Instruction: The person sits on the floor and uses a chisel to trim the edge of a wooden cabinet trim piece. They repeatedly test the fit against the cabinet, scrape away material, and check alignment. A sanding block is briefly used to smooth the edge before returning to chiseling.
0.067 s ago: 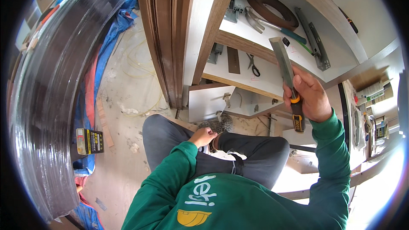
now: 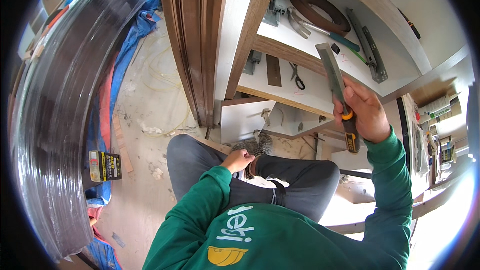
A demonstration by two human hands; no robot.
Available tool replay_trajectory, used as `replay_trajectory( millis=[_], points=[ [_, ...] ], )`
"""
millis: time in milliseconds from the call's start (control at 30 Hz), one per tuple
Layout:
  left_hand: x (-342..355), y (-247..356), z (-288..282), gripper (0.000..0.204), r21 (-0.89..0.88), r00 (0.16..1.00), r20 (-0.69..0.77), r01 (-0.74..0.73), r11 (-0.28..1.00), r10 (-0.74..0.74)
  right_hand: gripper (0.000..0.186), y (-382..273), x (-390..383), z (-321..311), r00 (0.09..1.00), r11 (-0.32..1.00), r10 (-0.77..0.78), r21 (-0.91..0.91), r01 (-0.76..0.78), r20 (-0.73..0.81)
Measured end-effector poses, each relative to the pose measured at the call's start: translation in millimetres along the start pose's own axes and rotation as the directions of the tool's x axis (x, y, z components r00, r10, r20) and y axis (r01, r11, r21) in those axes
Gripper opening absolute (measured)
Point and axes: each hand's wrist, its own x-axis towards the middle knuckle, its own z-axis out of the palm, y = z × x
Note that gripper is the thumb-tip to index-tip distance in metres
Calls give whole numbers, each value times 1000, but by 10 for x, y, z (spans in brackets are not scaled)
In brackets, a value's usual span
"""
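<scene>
My right hand (image 2: 366,112), raised at the right in front of the cabinet, is closed around a chisel (image 2: 334,72). Its broad steel blade points up and left, and the black and yellow handle hangs below my fingers. Low over my crossed legs, my left hand (image 2: 238,161) rests by my ankle with its fingers curled together; whatever they may hold is hidden. Behind the blade, a claw hammer (image 2: 325,32) lies on the upper shelf beside a coil of brown edging strip (image 2: 320,10). Black-handled scissors (image 2: 298,77) lie on the shelf below.
Metal drawer slides (image 2: 367,45) lie on the upper shelf. Plastic-wrapped dark panels (image 2: 55,120) line the left side, with a blue sheet (image 2: 117,80) along them. A yellow and black box (image 2: 105,165) stands there. A cabinet door (image 2: 245,120) hangs open ahead of my knees.
The chisel's handle end has swung slightly up and to the right along with my right hand. My left hand stays where it was.
</scene>
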Motion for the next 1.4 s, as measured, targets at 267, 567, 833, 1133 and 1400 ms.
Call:
replay_trajectory(
  millis=[267,567,833,1133,1400],
  points=[
    [21,-58,15,47,7,999,-28,-20,1000,20,47,-281,264,-284,877,571,-392,-673,470,279],
    [18,-62,-5,45,-39,999,0,36,999,-37,51,-332,445,-455,854,353,-399,-803,480,335],
    [58,-37,-38,43,-17,994,46,99,995,-98,48,-258,568,-565,850,194,-394,-873,448,349],
    [65,-71,-54,44,2,996,42,83,997,-83,47,-297,779,-353,805,104,-422,-860,500,418],
    [76,-80,-73,44,-6,993,52,105,994,-104,46,-374,861,-203,816,-2,-386,-885,466,431]
  ],
)
